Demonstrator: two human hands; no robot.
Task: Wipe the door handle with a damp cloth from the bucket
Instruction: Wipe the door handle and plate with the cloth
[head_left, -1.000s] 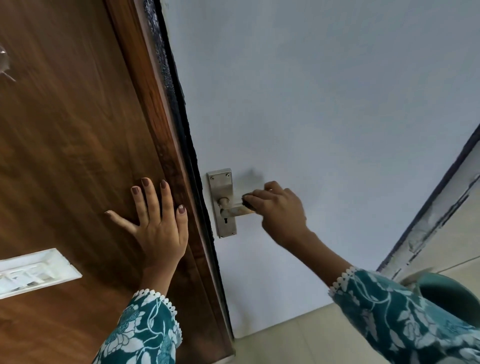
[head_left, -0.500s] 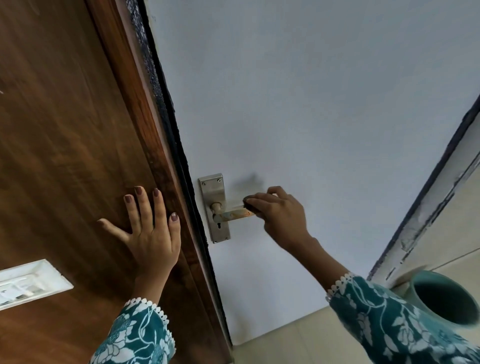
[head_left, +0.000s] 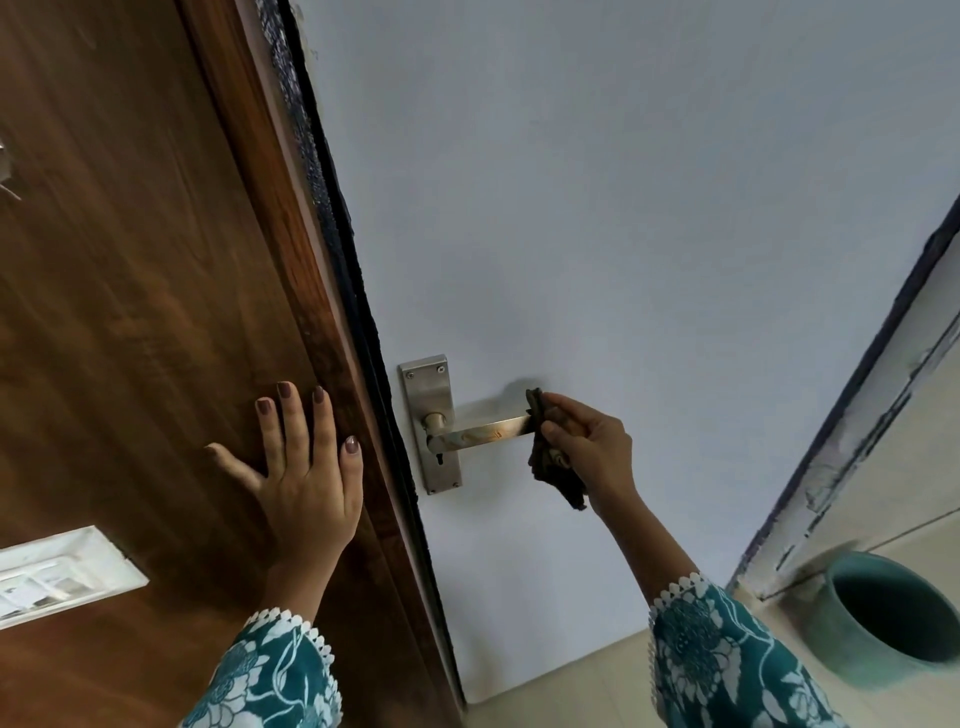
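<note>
At the lower left edge of the frame a white switch plate (head_left: 57, 574) is sitting in the brown wooden panel (head_left: 130, 312). Just right of it, the left hand (head_left: 304, 467) is lying flat against the wood, fingers spread, its grip released and grasping nothing. A dark rough strip (head_left: 332, 208) is running down the panel's edge where it is meeting the pale grey door (head_left: 623, 208). In the middle of the frame the steel backplate (head_left: 434, 421) is carrying the door handle (head_left: 485, 432), whose lever is pointing right. At the lever's free end the right hand (head_left: 592, 447) is clenching a dark cloth (head_left: 545, 452), which is touching the lever tip and hanging below the fingers. At the lower right the teal bucket (head_left: 878, 618) is standing on the floor beside the door frame (head_left: 857, 426).
</note>
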